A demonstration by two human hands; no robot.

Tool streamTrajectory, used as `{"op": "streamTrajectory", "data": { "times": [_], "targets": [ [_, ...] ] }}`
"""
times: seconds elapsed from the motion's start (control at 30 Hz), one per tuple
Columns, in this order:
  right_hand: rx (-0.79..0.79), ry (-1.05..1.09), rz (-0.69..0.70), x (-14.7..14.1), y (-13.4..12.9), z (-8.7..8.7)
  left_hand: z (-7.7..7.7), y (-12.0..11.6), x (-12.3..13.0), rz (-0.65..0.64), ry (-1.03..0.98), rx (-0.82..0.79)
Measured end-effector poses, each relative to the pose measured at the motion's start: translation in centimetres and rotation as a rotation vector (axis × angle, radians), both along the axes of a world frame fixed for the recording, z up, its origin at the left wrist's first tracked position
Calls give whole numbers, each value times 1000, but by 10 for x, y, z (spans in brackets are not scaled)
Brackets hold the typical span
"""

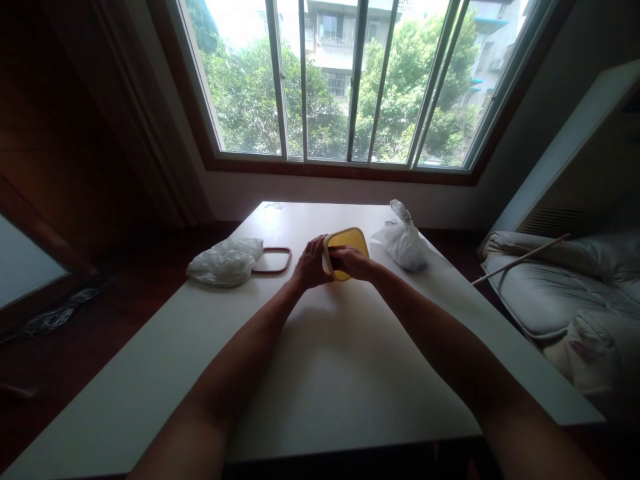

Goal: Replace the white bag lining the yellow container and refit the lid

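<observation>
A yellow plastic container (356, 241) with a pale rim is held tilted above the middle of the table, its opening turned toward me. My left hand (313, 263) is wrapped around the container's left side. The fingers of my right hand (353, 262) reach inside it, bent together. Something dark shows at those fingertips, too small and shaded to name. To the left lies a flat, see-through square lid (273, 260) with a dark red rim, beside a crumpled white plastic bag (227, 262). A knotted white plastic bag (404, 241) stands to the right of the container.
The white table (350, 373) stretches from me toward the window (340, 87). Right of it, a padded pale seat (545, 287) has a thin stick (520, 259) lying across it. Cables (60, 313) lie on the dark floor at left.
</observation>
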State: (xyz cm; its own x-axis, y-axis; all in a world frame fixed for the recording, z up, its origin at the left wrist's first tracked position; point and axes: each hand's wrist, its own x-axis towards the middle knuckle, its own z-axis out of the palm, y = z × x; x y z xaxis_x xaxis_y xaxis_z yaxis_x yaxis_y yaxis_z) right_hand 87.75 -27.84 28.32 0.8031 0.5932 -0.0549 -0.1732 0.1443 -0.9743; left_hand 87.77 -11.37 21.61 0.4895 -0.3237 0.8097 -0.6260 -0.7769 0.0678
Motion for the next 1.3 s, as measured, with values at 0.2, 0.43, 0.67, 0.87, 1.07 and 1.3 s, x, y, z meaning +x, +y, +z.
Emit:
{"op": "streamTrajectory", "data": {
  "times": [0.2, 0.43, 0.67, 0.87, 1.07, 1.3],
  "targets": [
    [-73, 17, 12, -6, -7, 1, -3, 0, 2, 13, -50, 1],
    [-128, -2, 56, -10, -13, 2, -1, -1, 0, 15, -18, -3],
    [-198, -5, 75, -16, -20, 7, 0, 0, 0, 12, 5, -9],
    [-314, -162, 151, -11, -25, 5, 0, 2, 1, -4, 34, -3],
    [-604, -553, 285, -4, -26, 9, 2, 3, 1, -15, 36, 16],
    [-902, -827, 320, -13, -24, 19, 1, 5, 2, -33, 26, 32]
  ]
}}
